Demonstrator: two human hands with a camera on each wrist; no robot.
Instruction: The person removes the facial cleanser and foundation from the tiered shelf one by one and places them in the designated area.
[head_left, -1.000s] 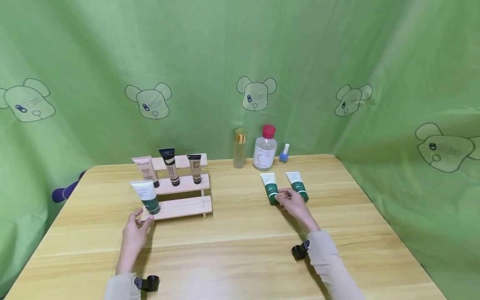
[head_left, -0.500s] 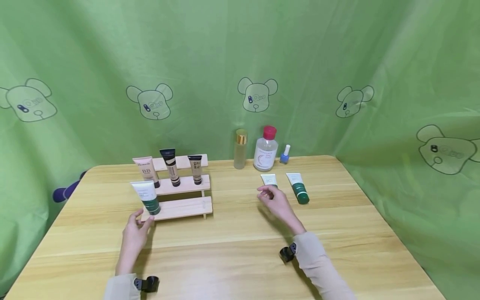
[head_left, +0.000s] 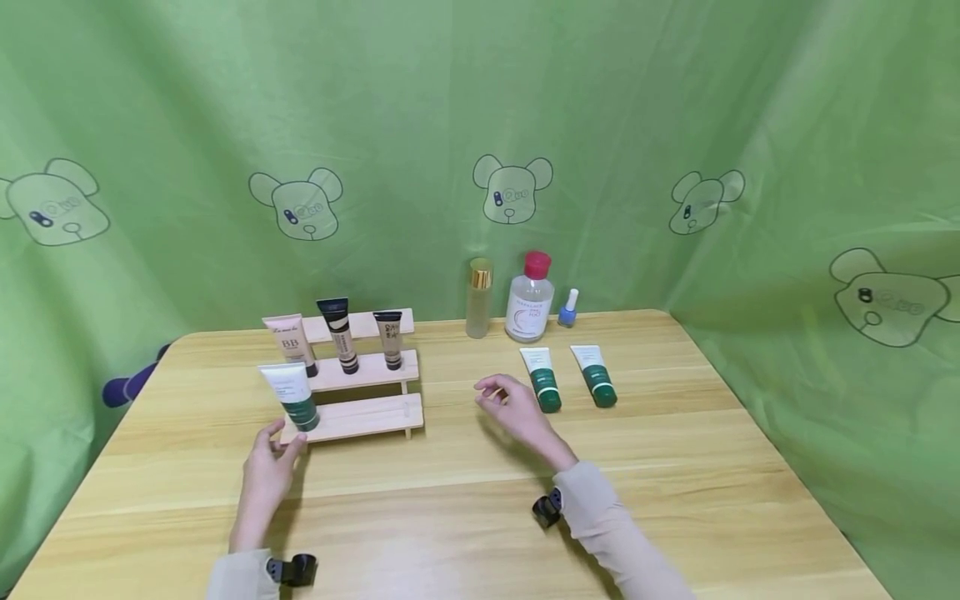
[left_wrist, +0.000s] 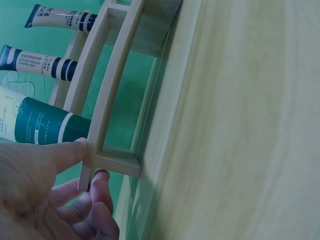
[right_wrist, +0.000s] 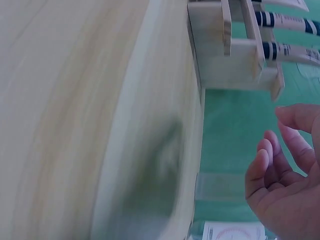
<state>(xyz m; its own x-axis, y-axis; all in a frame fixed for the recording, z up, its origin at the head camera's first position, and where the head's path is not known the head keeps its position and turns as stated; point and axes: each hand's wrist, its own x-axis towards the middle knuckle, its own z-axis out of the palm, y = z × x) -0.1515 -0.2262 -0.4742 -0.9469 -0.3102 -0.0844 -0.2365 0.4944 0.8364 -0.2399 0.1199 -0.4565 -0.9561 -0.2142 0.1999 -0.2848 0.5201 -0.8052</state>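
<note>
My left hand point(head_left: 267, 477) pinches the left end of the bottom step of a three-tier wooden rack point(head_left: 375, 417). In the left wrist view the thumb lies on top and the fingers are below the plank point(left_wrist: 112, 90). Just beside the thumb, a white-and-green tube point(head_left: 292, 396) stands cap down on that step. The middle step bears a pink BB cream tube point(head_left: 291, 340), a black-topped striped tube point(head_left: 341, 335) and a smaller beige tube point(head_left: 391, 339). With loosely bent fingers, my right hand point(head_left: 521, 415) hovers empty left of a lying white-and-green tube point(head_left: 543, 380).
A second white-and-green tube point(head_left: 595, 376) lies farther right. Along the back edge stand a gold-banded bottle point(head_left: 479, 300), a clear bottle with a red cap point(head_left: 529, 300) and a blue nail polish bottle point(head_left: 567, 310). A green curtain point(head_left: 405, 167) surrounds the wooden table point(head_left: 450, 517).
My right hand has moved left from the two lying tubes, passing over the nearer one, which is back in full view. The left hand keeps its place on the rack.
</note>
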